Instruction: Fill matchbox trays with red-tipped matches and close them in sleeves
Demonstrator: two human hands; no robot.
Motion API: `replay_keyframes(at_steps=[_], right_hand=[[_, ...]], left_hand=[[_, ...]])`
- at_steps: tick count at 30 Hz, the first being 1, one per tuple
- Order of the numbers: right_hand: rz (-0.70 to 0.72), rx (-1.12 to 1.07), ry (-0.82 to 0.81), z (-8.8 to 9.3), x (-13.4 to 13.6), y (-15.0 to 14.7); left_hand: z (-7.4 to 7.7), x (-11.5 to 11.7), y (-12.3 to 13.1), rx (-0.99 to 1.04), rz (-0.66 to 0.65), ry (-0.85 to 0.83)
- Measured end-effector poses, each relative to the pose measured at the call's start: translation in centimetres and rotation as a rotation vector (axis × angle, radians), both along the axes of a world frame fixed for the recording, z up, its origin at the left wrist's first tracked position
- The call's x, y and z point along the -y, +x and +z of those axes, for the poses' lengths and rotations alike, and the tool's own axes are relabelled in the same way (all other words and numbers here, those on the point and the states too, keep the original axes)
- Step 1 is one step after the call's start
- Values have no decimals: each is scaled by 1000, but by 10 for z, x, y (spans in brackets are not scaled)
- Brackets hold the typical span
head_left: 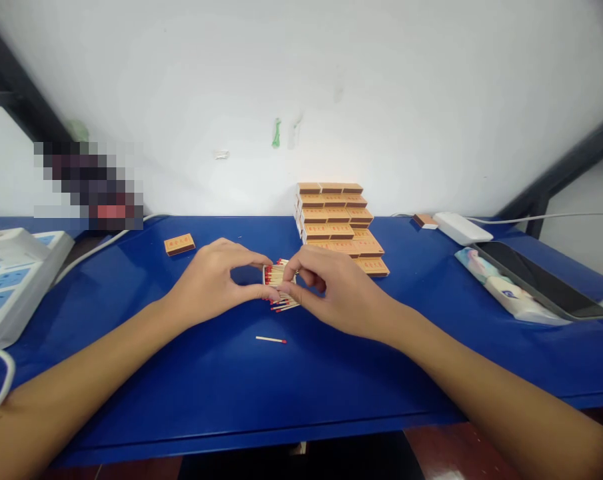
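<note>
Thumb and fingers of my left hand (pixel 215 285) grip the left end of a small matchbox tray (pixel 264 275). Red-tipped matches (pixel 275 275) lie in it, mostly parallel. At the tray's right side my right hand (pixel 338 288) is closed in a pinch over the matches, its thumb close to my left thumb. The fingertips partly hide what they pinch. More loose matches (pixel 287 307) lie in a heap under and behind the tray, partly covered by my hands. One single match (pixel 271 339) rests on the blue table in front of my hands.
Behind my right hand, matchboxes (pixel 336 215) are stacked in steps against the wall. One closed matchbox (pixel 180 244) lies left, another box (pixel 425 221) far right. A power strip (pixel 26 280) stands left; a white device (pixel 462 229), tissue pack (pixel 506 290) and phone (pixel 536 277) lie right.
</note>
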State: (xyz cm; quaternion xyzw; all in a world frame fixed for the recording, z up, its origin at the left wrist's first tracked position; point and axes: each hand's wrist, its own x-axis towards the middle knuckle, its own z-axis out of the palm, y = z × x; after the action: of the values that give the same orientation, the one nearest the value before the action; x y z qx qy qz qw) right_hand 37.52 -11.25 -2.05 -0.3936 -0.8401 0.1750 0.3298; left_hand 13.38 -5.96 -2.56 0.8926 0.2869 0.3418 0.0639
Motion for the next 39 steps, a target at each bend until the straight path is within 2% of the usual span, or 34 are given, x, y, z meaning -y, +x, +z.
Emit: replay_keyframes(at_steps=[7,10,18,24,28,32,39], right_hand=[[200,263,-259,-1,22,-22],[222,300,-290,0,22,-22],[73,-17,-168,8,10,0],[-16,-83,15,4,-3,5],[-104,-291,-118,1,-9,1],[-115,-485,-293,-2,-11,-3],[-143,-422,-218,-10,-12,-5]], left_hand=[[0,-6,-5,-20,102,40],[-1,-7,-5,-23,96,26],[1,-8,-6,-41,113,13],[-1,-5,-3,-24,77,7],[-1,-2,-1,-17,16,-6],[0,0,0,16,28,-24],[0,1,0,66,97,-23]])
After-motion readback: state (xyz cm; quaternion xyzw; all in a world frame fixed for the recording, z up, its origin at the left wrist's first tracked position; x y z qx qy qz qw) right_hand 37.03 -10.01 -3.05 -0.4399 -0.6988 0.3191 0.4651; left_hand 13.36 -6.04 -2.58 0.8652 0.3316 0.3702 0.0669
